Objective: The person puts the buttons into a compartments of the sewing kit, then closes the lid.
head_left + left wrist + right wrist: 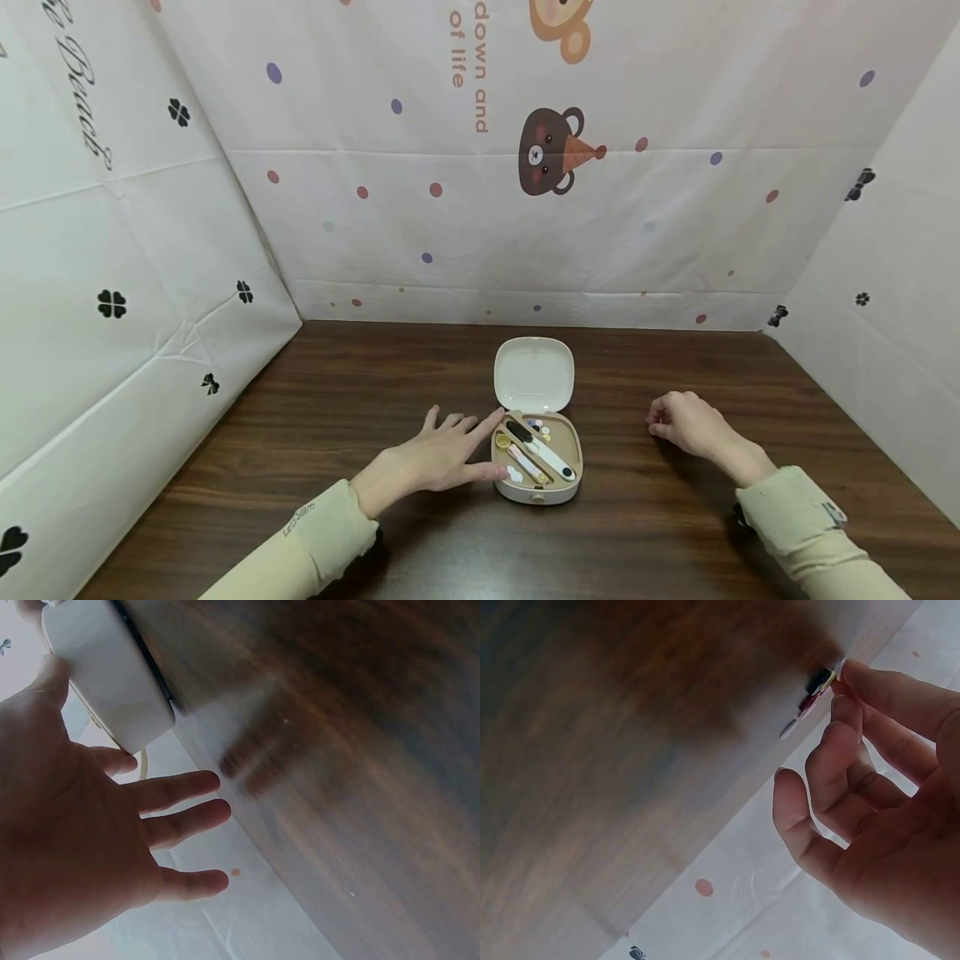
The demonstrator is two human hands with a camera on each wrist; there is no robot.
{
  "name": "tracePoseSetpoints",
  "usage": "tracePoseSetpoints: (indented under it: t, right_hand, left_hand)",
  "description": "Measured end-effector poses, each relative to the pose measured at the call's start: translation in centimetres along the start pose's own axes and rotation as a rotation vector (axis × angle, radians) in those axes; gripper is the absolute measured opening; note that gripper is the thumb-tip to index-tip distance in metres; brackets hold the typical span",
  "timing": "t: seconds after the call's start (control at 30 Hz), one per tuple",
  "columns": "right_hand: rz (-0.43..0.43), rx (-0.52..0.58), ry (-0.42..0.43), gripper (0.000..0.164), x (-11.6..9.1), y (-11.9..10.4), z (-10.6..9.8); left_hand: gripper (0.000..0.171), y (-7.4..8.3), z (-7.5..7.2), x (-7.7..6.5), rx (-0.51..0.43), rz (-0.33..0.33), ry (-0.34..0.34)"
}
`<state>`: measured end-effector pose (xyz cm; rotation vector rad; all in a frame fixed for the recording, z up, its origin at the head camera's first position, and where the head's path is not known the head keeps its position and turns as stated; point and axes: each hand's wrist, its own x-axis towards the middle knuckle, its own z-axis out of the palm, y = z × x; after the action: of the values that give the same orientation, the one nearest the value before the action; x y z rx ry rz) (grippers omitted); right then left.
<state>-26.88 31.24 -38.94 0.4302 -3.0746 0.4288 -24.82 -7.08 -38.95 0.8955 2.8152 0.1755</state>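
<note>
Sewing box (537,497): It is sitting on the brown table (375,367), between the two hands, with its lid (534,375) open.
Left hand (442,462): Its fingers are spreading apart, with thumb and pointer touching the box's left side.
Right hand (686,423): Thumb and pointer seem to be pinching a pale disc (841,670), maybe a button.
Coloured discs (819,682): They are making a row just beyond those fingertips.
How far: Opening looks done; small round bits (545,431) are lying inside, so sorting may be partway.

The kit case (537,497) is off-white with a beige inner tray (564,439) and white lid (534,373); its slim tool (551,458) is white and black. Small pieces (820,682) show black, yellow, crimson and white. Dark-brown, wood-grained tabletop (375,367); white backdrop (480,229) dotted red and blue; pale khaki sleeves (273,554).
</note>
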Motion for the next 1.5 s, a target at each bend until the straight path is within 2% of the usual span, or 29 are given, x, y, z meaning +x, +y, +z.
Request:
tracePoseSetpoints:
  t: [0.2,0.4,0.87,1.5]
  right_hand:
    - [-0.018,0.035,-0.001,0.01,0.1,-0.1,0.0]
    - [-0.061,0.055,0.027,0.015,0.3,-0.5,0.0]
    - [-0.167,0.143,0.098,0.016,0.9,-2.2,-0.4]
    - [-0.229,0.295,0.055,0.01,2.0,-4.9,-0.2]
  left_hand:
    - [0.088,0.0,-0.1,0.0,-0.007,0.001,-0.004]
    - [0.088,0.0,-0.1,0.0,-0.01,0.003,-0.007]
    - [0.087,-0.2,0.2,0.1,-0.009,0.0,-0.003]
    - [0.087,-0.2,0.2,0.1,-0.01,-0.002,-0.004]
